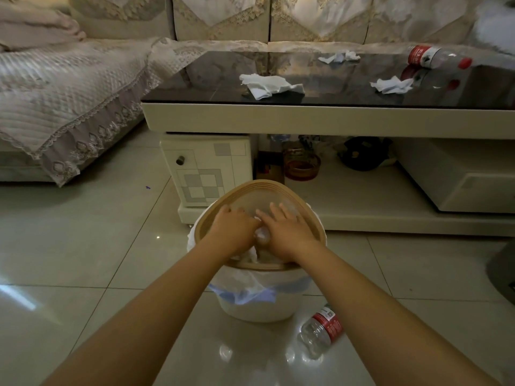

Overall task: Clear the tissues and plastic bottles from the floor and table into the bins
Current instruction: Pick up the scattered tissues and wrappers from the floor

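Both hands are working down in the mouth of the bin (259, 305). The left hand (232, 228) is curling its fingers down over something inside the rim, though what it is gripping is hidden. The right hand (287, 229) is lying flat, fingers straight and spread, pressing on a clear plastic bottle (262, 235) whose rounded end is poking up between the two hands. The bin's tan swing lid (250, 195) is tilting up behind them, and a white liner bag (242, 285) is spilling over the side. Just beside the bin, a red-labelled bottle (320, 331) is lying on the floor tiles (83, 246). Up on the black glass coffee table (211, 65), three crumpled tissues (269, 86) (393, 84) (338, 57) are sitting well apart, with another red-capped bottle (434, 57) lying at the far right.
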Available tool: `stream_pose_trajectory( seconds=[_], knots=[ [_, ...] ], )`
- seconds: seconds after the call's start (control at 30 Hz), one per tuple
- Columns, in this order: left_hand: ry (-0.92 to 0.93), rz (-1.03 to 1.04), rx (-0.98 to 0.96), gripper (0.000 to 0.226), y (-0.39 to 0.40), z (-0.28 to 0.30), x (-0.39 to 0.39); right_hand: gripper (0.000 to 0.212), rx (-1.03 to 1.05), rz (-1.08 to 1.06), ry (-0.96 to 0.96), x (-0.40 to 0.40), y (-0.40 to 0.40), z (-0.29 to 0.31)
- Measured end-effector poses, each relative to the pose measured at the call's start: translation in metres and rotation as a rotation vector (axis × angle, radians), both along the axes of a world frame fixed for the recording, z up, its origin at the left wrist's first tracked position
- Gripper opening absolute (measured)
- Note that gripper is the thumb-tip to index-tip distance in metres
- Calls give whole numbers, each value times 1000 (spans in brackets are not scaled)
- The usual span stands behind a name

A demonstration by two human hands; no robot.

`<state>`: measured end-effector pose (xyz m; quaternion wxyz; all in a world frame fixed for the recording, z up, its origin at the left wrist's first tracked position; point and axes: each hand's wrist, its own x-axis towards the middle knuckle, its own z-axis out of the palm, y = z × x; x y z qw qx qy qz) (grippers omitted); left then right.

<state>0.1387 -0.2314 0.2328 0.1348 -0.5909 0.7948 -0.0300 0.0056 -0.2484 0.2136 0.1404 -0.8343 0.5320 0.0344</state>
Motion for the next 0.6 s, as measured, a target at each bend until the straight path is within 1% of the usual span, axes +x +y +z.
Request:
stream_pose_trajectory(
  seconds=[0.07,0.1,0.17,0.27,0.4,0.5,0.6],
  knots=[
    [92,-28,-221,46,6,1,3,63,-189,-6,-103,-4,5,9],
    [161,-36,-296,46,10,2,3,61,-273,-12,-161,-7,8,13],
    [277,-33,-361,49,19,4,0,58,-369,-29,-244,-13,16,20],
    [339,-29,-384,61,34,8,-13,60,-362,-104,-271,-30,32,26],
    [345,-75,-362,67,54,16,-46,60,-362,-191,-285,-69,65,27],
    [378,-164,-373,67,71,19,-75,58,-376,-234,-249,-103,93,24],
    [395,-234,-347,69,83,14,-104,61,-377,-286,-168,-137,118,19]
  ],
)
